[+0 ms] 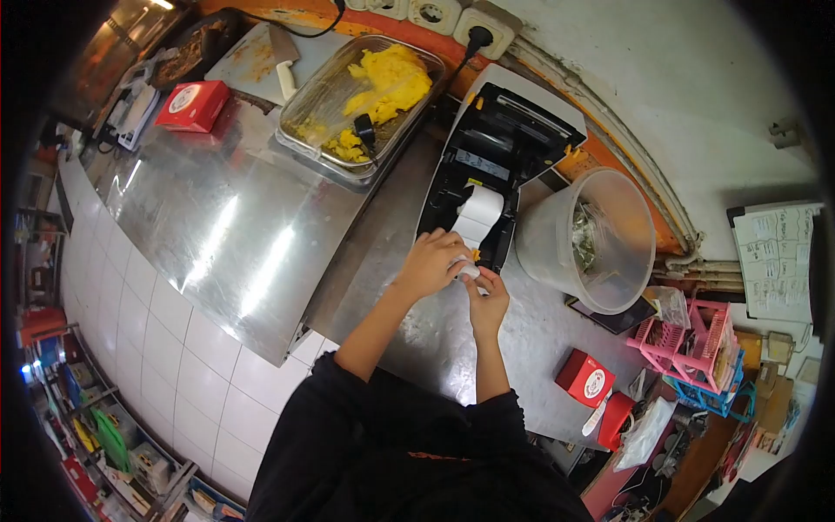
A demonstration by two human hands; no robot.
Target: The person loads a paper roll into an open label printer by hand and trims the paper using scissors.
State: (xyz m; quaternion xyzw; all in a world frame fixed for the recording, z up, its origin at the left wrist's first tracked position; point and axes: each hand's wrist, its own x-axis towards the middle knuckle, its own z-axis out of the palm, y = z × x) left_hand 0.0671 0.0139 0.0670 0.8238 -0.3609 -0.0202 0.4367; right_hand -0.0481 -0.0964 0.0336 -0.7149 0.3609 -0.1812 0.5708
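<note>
A label printer [474, 161] stands on the metal table with its lid raised. Inside it sits a white roll of labels [484, 207], its strip leading down toward me. My left hand [430, 265] reaches over the printer's front, fingers closed on the loose end of the label strip. Close beside it, my right hand [487, 298] pinches the same white end [469, 270] between thumb and finger. The fingers partly cover this end of the strip.
A clear plastic bucket [544, 239] stands right of the printer. To the left, a metal tray [300, 104] holds yellow food. A knife [285, 74] lies on a cutting board. Red boxes [196, 106] [574, 374] and a pink basket [648, 339] are also around.
</note>
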